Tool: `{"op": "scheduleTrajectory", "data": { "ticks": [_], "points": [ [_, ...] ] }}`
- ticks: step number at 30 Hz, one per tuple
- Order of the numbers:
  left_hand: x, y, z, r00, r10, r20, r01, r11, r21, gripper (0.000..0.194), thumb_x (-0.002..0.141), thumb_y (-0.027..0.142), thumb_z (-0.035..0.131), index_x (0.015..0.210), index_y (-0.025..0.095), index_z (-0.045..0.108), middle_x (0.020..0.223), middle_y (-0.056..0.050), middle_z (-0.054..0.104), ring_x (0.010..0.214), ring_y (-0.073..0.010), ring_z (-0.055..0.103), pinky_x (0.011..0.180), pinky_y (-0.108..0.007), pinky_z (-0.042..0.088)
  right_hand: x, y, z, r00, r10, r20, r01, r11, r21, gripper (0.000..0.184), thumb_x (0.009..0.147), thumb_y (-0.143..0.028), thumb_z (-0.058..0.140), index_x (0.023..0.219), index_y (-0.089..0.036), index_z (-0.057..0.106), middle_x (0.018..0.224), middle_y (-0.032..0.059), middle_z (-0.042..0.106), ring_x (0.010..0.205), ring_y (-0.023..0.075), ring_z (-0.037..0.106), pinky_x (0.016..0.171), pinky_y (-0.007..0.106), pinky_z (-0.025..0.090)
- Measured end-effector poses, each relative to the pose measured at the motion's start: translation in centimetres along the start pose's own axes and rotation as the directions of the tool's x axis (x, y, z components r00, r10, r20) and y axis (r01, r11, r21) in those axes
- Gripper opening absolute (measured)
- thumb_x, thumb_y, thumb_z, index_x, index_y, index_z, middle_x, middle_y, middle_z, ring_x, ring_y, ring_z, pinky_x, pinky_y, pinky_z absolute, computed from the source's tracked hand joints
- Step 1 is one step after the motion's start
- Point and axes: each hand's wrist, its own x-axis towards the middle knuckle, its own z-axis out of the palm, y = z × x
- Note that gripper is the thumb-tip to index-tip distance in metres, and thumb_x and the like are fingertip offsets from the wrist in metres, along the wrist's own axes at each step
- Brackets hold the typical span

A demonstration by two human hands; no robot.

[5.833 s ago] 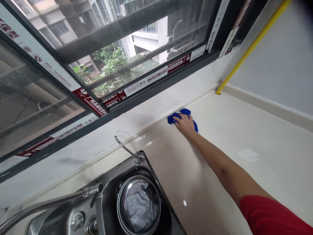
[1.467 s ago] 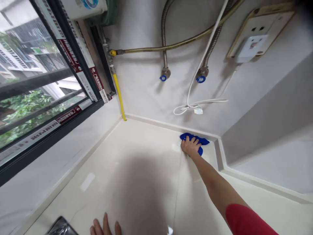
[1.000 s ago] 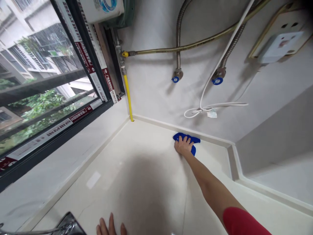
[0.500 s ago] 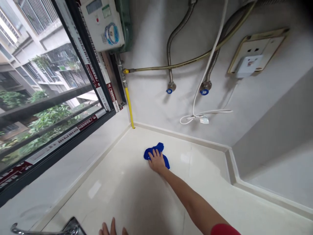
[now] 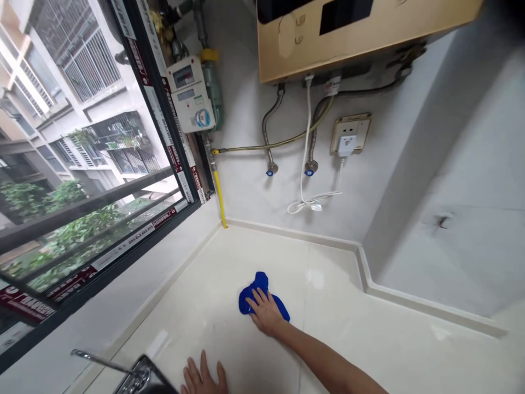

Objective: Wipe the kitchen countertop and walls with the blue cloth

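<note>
Cloth, blue and rumpled, is lying out on the pale counter, apart from its back edge. The right hand is resting flat across it, fingers spread apart. The left hand, partly cut off, is staying separate from the right one, its fingers also spread; I cannot tell whether it is pressing on the counter. Just beside that hand, a metal sink is showing one corner near the counter's window-side edge, with a thin tap reaching toward the wall.

A raised lip is bordering the counter's back edge and bending around a recess on the right. At the back left corner, a yellow pipe is standing in the way, meeting the countertop. Above the back edge, a looped white cable is hanging near two metal hoses with blue valves, and a plug is sitting in a socket. Higher up, a gold heater is jutting out, and a meter is hanging beside the window.
</note>
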Motion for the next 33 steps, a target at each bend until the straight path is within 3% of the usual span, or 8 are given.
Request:
{"op": "scheduleTrajectory", "data": {
  "ticks": [9, 15, 19, 23, 25, 28, 30, 33],
  "points": [
    [0.0, 0.3, -0.7, 0.989, 0.089, -0.120, -0.100, 0.992, -0.083, 0.054, 0.097, 0.039, 0.043, 0.141, 0.010, 0.054, 0.156, -0.030, 0.037, 0.147, -0.0456, 0.034, 0.114, -0.066, 0.035, -10.1, -1.4, 2.3, 0.999, 0.041, -0.033, -0.039, 0.998, 0.047, 0.060, 0.099, -0.047, 0.046, 0.155, -0.028, 0.040, 0.166, 0.0150, 0.022, 0.154, 0.0375, 0.017, 0.122, 0.064, 0.013],
    [-0.3, 0.6, -1.5, 0.998, 0.070, 0.006, -0.067, 0.982, -0.175, 0.054, 0.098, 0.035, 0.036, 0.136, 0.004, 0.058, 0.151, -0.033, 0.041, 0.146, -0.0484, 0.034, 0.114, -0.070, 0.032, -14.2, -1.7, 0.7, 0.998, -0.001, 0.070, -0.013, 0.979, 0.202, 0.069, 0.086, -0.037, 0.058, 0.153, -0.028, 0.044, 0.166, 0.0123, 0.026, 0.155, 0.0354, 0.015, 0.123, 0.064, 0.010],
    [-1.4, 4.6, -3.2, 0.952, 0.270, 0.143, -0.175, 0.866, -0.468, 0.059, 0.100, 0.036, 0.029, 0.146, 0.004, 0.046, 0.160, -0.025, 0.034, 0.154, -0.0358, 0.023, 0.122, -0.059, 0.031, -14.7, -0.9, 0.2, 0.997, 0.014, 0.069, -0.041, 0.911, 0.410, 0.071, 0.084, -0.042, 0.057, 0.152, -0.026, 0.046, 0.162, 0.0103, 0.035, 0.153, 0.0333, 0.025, 0.124, 0.062, 0.015],
    [-3.1, 10.5, -5.2, 0.840, 0.490, 0.233, -0.244, 0.725, -0.644, 0.059, 0.101, 0.037, 0.027, 0.155, 0.015, 0.034, 0.166, -0.015, 0.025, 0.156, -0.0286, 0.018, 0.127, -0.053, 0.025, -15.4, 1.2, 0.0, 0.984, 0.083, -0.155, 0.016, 0.835, 0.549, 0.057, 0.088, -0.038, 0.047, 0.142, -0.025, 0.058, 0.149, 0.0087, 0.055, 0.142, 0.0280, 0.046, 0.121, 0.051, 0.034],
    [-4.2, 12.6, -5.6, 0.781, 0.560, 0.277, -0.285, 0.714, -0.640, 0.056, 0.099, 0.039, 0.034, 0.154, 0.026, 0.036, 0.166, -0.011, 0.026, 0.154, -0.0331, 0.024, 0.124, -0.060, 0.028, -16.2, 3.2, -1.3, 0.965, 0.099, -0.244, 0.045, 0.850, 0.526, 0.051, 0.089, -0.033, 0.042, 0.135, -0.025, 0.063, 0.141, 0.0083, 0.062, 0.135, 0.0262, 0.054, 0.118, 0.048, 0.039],
    [-5.8, 13.9, -5.1, 0.692, 0.652, 0.309, -0.437, 0.719, -0.540, 0.061, 0.087, 0.047, 0.059, 0.146, 0.037, 0.048, 0.162, -0.011, 0.036, 0.149, -0.0478, 0.028, 0.115, -0.074, 0.030, -18.1, 7.7, -5.4, 0.947, 0.052, -0.316, 0.093, 0.900, 0.427, 0.045, 0.087, -0.025, 0.040, 0.121, -0.023, 0.070, 0.135, 0.0090, 0.066, 0.127, 0.0237, 0.061, 0.112, 0.045, 0.046],
    [-6.6, 14.0, -4.2, 0.712, 0.668, 0.217, -0.543, 0.719, -0.433, 0.068, 0.079, 0.049, 0.068, 0.144, 0.035, 0.051, 0.159, -0.012, 0.041, 0.148, -0.0524, 0.027, 0.112, -0.075, 0.031, -19.4, 11.3, -9.3, 0.929, 0.026, -0.369, 0.111, 0.931, 0.347, 0.042, 0.086, -0.020, 0.040, 0.112, -0.022, 0.073, 0.133, 0.0097, 0.067, 0.125, 0.0229, 0.062, 0.109, 0.043, 0.049],
    [-7.2, 14.1, -2.9, 0.750, 0.658, 0.067, -0.615, 0.732, -0.294, 0.056, 0.082, 0.042, 0.066, 0.138, 0.035, 0.058, 0.151, -0.010, 0.053, 0.143, -0.0484, 0.039, 0.112, -0.069, 0.037, -21.3, 16.7, -15.7, 0.877, 0.016, -0.481, 0.095, 0.974, 0.207, 0.039, 0.086, -0.015, 0.040, 0.106, -0.021, 0.073, 0.130, 0.0109, 0.068, 0.122, 0.0230, 0.063, 0.106, 0.044, 0.051]
  ]
}}
